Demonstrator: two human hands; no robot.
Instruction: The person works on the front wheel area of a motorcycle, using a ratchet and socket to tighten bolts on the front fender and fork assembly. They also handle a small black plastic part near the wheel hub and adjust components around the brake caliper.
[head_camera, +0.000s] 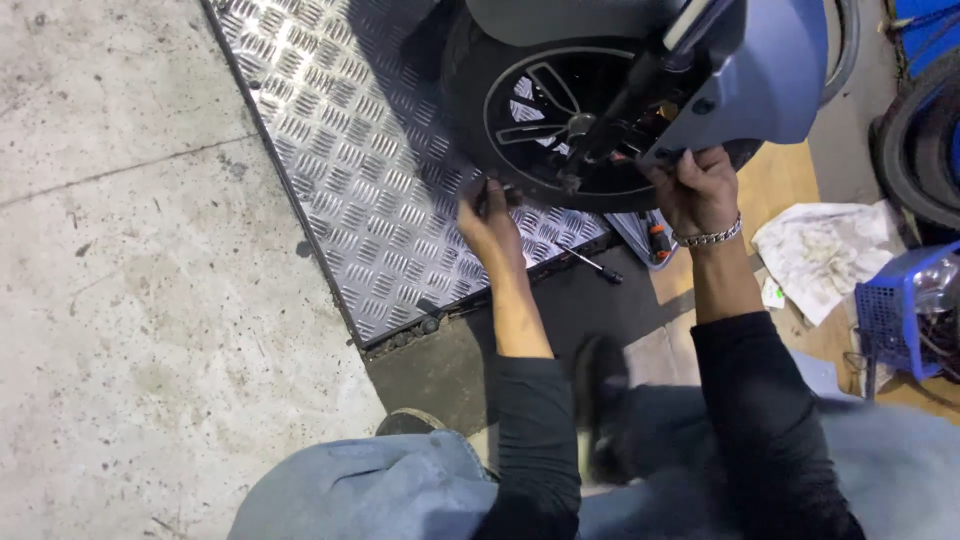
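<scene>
- Concrete floor (120, 280) filled the left of the view, grey and stained, with a thin crack line running across it.
- Diamond-tread metal plate (350, 150) lay beside the concrete, its dark edge running diagonally down to a corner near the person's knee.
- Left hand (488, 218) was stretched forward on a straight arm, black sleeve pushed up to the forearm, back of the hand facing up. Its fingers were curled at the lower rim of the wheel, pinching something small and dark; the blur hid what it was.
- Scooter wheel (560, 110) stood on the plate, black tyre with a black spoked rim, hub toward the camera.
- A thin dark tool (592, 265) lay on the plate's edge below the wheel, touching neither hand.
- Right hand (698, 190), with a metal chain bracelet on the wrist, was raised to the lower edge of the blue-grey body panel (760, 70), just right of the wheel hub. Fingers were clenched around a part under the panel; the part itself could not be told.
- White rag (820, 250), crumpled and soiled, lay on the floor to the right of that wrist.
- Blue plastic crate (885, 315) stood at the far right edge; it held dark cables and a pale rounded item, not identifiable.
</scene>
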